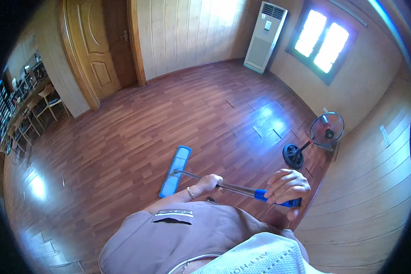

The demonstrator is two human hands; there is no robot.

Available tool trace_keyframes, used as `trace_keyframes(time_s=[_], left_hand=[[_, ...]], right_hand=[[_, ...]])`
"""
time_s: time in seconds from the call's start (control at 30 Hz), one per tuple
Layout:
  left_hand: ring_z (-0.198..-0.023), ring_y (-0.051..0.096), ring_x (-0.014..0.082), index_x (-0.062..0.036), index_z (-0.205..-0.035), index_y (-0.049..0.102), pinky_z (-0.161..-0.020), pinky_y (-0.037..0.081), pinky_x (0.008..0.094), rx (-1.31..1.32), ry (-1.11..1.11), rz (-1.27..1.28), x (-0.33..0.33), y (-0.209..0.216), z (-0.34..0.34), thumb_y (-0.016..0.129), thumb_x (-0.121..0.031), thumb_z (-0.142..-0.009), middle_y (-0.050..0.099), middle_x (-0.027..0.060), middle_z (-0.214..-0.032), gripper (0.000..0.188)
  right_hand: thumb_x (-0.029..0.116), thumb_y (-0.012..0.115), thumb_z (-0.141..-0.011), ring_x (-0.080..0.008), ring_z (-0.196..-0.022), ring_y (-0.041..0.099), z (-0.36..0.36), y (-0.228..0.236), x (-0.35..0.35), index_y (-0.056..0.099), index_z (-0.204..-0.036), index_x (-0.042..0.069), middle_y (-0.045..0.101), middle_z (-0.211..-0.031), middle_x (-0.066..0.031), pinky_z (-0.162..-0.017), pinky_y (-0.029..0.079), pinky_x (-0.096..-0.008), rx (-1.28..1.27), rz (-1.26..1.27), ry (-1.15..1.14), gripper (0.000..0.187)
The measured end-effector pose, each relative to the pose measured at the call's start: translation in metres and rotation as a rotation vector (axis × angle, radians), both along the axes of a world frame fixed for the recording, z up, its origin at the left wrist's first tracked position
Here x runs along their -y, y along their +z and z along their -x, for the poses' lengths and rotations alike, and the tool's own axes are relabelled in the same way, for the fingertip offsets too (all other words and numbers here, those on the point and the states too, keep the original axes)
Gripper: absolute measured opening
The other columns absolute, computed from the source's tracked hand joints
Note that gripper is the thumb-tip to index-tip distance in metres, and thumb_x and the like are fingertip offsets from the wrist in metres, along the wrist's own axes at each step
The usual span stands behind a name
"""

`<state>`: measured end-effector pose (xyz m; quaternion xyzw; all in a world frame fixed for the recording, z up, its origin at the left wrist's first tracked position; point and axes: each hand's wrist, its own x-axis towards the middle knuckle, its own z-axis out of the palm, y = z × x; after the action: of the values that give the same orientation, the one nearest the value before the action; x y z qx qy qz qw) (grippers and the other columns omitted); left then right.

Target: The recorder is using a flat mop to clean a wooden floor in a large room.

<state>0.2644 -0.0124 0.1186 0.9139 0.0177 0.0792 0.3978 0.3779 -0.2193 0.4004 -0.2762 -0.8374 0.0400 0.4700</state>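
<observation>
A flat mop with a long, light blue rectangular head (180, 160) rests on the wooden floor in front of me, a little to the left. Its metal pole (236, 188) slants up to the right toward my body. My left hand (208, 183), with a bracelet at the wrist, is closed around the middle of the pole. Higher up, my right hand (287, 186) wraps the blue grip (260, 195) near the pole's end. Some of its fingers look loosely bent.
A pedestal fan (327, 130) with a round black base (293, 156) stands at the right, by the wall. Farther back are a white floor-standing air conditioner (266, 39) and a bright window (322, 41). Wooden doors (93, 48) and chairs (50, 101) along a counter are at the left.
</observation>
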Motion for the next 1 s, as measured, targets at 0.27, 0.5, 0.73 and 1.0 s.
trace_keyframes(time_s=[0.27, 0.5, 0.73, 1.0], left_hand=[[-0.065, 0.062, 0.0317, -0.012, -0.059, 0.056, -0.057, 0.045, 0.0417, 0.111, 0.36, -0.172, -0.03, -0.045, 0.125, 0.058, -0.024, -0.076, 0.061, 0.0118, -0.064, 0.021], [-0.06, 0.055, 0.0398, -0.0054, -0.056, 0.05, -0.052, 0.04, 0.0439, -0.025, 0.704, -0.127, -0.066, -0.059, 0.245, 0.06, -0.01, -0.064, 0.053, 0.0215, -0.062, 0.014], [-0.055, 0.047, 0.0359, -0.0027, -0.057, 0.042, -0.051, 0.035, 0.0404, 0.052, 0.778, -0.194, -0.081, -0.131, 0.345, 0.06, -0.009, -0.059, 0.045, 0.0205, -0.059, 0.02], [-0.057, 0.051, 0.0353, -0.0034, -0.057, 0.043, -0.053, 0.038, 0.0412, 0.025, 0.826, -0.177, -0.046, -0.142, 0.334, 0.063, -0.007, -0.057, 0.047, 0.0193, -0.06, 0.02]], right_hand=[[0.046, 0.062, -0.086, -0.0282, -0.063, 0.067, 0.063, -0.055, -0.062, 0.062, -0.066, 0.005, 0.067, -0.068, -0.0114, -0.065, 0.052, -0.0399, -0.462, 0.137, 0.209, 0.046], [0.039, 0.065, -0.079, -0.0277, -0.071, 0.061, 0.135, -0.098, -0.11, 0.06, -0.07, 0.004, 0.061, -0.071, -0.0113, -0.068, 0.045, -0.0397, -0.538, 0.643, 0.526, 0.036], [0.009, 0.065, -0.08, -0.0259, -0.079, 0.058, 0.186, -0.162, -0.132, 0.06, -0.072, -0.002, 0.062, -0.078, -0.0134, -0.075, 0.045, -0.0401, -0.417, 0.818, 0.555, 0.015], [0.009, 0.066, -0.081, -0.0245, -0.082, 0.059, 0.163, -0.172, -0.097, 0.063, -0.076, -0.002, 0.063, -0.082, -0.0139, -0.076, 0.046, -0.0381, -0.428, 0.891, 0.508, 0.014]])
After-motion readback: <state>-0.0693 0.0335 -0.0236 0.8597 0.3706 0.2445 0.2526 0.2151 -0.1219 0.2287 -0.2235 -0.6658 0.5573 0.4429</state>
